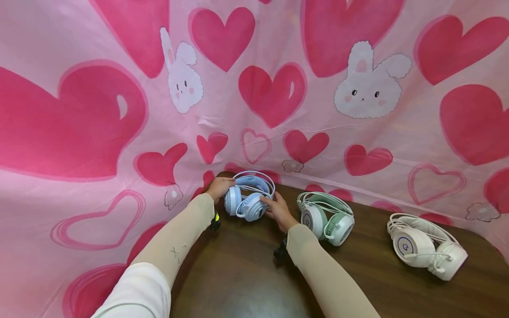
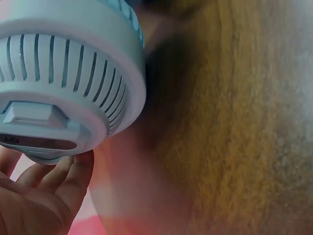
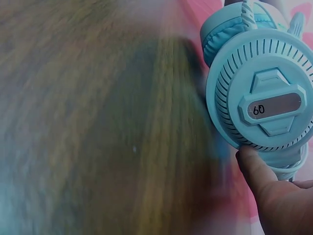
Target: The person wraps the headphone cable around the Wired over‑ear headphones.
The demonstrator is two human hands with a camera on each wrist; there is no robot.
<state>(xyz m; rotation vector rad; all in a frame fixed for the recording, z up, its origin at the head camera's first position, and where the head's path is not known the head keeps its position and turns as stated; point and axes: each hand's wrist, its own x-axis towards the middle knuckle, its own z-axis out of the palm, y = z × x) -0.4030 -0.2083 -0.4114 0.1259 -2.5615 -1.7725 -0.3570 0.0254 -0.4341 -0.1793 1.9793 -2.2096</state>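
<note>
Light blue headphones (image 1: 252,206) are at the far left of the table, with a ribbed ear cup on each side and thin headband wires arching above. My left hand (image 1: 221,187) holds their left side. In the left wrist view its fingertips (image 2: 78,169) curl at the edge of the slatted ear cup (image 2: 68,73). On the other side my right hand (image 1: 280,213) grips the right ear cup. The right wrist view shows the thumb (image 3: 254,169) against that cup (image 3: 266,93), beside an oval plate; the other fingers are mostly hidden.
Green and white headphones (image 1: 337,229) stand right of my right hand. White headphones (image 1: 413,248) lie farther right on the dark wooden table (image 1: 242,274). A pink cloth (image 1: 222,119) with hearts and rabbits hangs behind the table and along its left side.
</note>
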